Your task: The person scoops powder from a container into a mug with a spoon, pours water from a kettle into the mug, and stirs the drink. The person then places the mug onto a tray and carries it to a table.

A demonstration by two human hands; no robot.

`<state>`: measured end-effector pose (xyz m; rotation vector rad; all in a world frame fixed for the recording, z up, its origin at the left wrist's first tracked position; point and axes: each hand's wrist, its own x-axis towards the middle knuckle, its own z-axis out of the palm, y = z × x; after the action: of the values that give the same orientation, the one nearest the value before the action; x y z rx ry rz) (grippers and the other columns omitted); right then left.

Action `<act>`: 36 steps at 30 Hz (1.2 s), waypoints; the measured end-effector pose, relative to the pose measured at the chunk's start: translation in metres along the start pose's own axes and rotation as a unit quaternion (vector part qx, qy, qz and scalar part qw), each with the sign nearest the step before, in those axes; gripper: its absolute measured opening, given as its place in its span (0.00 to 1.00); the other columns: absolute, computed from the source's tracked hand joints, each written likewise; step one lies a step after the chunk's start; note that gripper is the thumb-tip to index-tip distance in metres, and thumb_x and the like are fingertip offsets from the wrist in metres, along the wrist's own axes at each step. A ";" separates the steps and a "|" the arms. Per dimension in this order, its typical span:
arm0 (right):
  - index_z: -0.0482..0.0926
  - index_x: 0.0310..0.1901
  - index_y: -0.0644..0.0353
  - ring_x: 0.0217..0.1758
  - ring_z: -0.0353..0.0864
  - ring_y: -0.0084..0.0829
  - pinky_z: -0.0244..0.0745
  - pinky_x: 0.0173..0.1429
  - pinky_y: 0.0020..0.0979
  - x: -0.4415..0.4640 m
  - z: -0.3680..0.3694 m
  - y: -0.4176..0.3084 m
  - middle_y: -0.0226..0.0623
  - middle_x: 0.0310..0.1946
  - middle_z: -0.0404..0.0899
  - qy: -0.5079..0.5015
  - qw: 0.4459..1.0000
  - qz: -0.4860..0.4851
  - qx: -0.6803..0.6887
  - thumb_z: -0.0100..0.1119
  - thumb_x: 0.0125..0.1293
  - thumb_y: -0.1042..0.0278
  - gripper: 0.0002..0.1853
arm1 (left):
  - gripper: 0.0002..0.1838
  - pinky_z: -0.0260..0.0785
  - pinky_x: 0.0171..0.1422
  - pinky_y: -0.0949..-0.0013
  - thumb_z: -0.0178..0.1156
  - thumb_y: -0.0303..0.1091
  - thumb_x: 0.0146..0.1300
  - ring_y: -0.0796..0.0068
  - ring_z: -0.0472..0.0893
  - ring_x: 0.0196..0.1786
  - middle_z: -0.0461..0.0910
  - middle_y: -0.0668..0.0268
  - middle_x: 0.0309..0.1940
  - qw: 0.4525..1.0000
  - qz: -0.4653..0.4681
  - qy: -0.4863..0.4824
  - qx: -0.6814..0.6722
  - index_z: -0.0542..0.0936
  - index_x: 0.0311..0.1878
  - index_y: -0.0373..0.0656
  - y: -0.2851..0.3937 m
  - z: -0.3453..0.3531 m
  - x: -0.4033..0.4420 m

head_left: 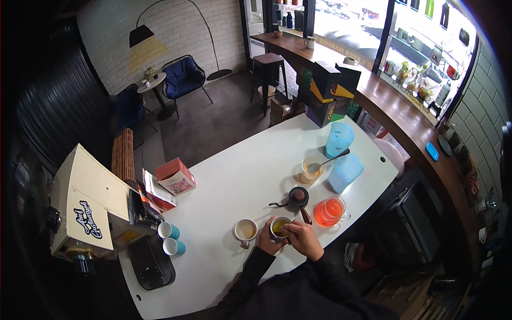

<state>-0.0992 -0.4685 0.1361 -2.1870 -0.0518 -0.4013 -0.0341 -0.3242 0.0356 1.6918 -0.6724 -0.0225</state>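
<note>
White round cup (272,229) of yellow-green liquid (279,225) — left hand (270,240) clamped around it; right hand (304,239) at its rim, grip unclear.

Daylight from far-right windows (349,21), panes washed to white glare. Sheen along wooden counter (394,101). White table (224,186) evenly lit, soft shadows beside cups and kettle (297,199). Left side and near edge dim. Wide-lens bowing, corners dark. Table objects fairly sharp; far left edge smeared.
</note>
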 end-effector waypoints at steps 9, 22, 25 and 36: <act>0.84 0.43 0.63 0.33 0.81 0.45 0.76 0.38 0.39 0.004 -0.009 0.003 0.42 0.32 0.79 0.021 0.998 -0.014 -0.058 0.62 0.61 0.78 0.09 | 0.52 0.76 0.61 0.62 0.82 0.25 0.35 0.60 0.81 0.59 0.78 0.56 0.57 1.000 -0.003 -0.005 -0.006 0.66 0.68 0.42 0.001 0.000 0.000; 0.84 0.42 0.64 0.34 0.82 0.45 0.77 0.39 0.38 -0.004 -0.013 -0.006 0.43 0.31 0.79 -0.023 0.999 0.003 -0.029 0.62 0.62 0.78 0.07 | 0.52 0.76 0.61 0.61 0.82 0.26 0.36 0.59 0.81 0.59 0.78 0.55 0.57 1.000 -0.005 -0.010 -0.006 0.66 0.68 0.42 -0.003 0.000 -0.001; 0.84 0.43 0.64 0.34 0.82 0.44 0.77 0.39 0.37 0.001 -0.009 -0.005 0.43 0.32 0.79 -0.030 1.000 0.008 -0.003 0.62 0.62 0.78 0.08 | 0.52 0.76 0.60 0.61 0.83 0.28 0.35 0.58 0.81 0.58 0.78 0.55 0.56 0.999 -0.015 -0.004 -0.030 0.66 0.68 0.42 -0.003 0.001 -0.002; 0.84 0.42 0.63 0.33 0.82 0.43 0.76 0.37 0.37 0.009 -0.010 -0.005 0.42 0.32 0.79 0.004 0.996 -0.016 -0.089 0.62 0.61 0.78 0.08 | 0.52 0.77 0.58 0.60 0.83 0.31 0.34 0.56 0.82 0.57 0.79 0.56 0.56 1.000 -0.019 -0.008 -0.008 0.67 0.68 0.44 -0.008 0.000 -0.002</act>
<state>-0.0938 -0.4740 0.1484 -2.3628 -0.0468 -0.4482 -0.0325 -0.3233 0.0277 1.6908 -0.6502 -0.0681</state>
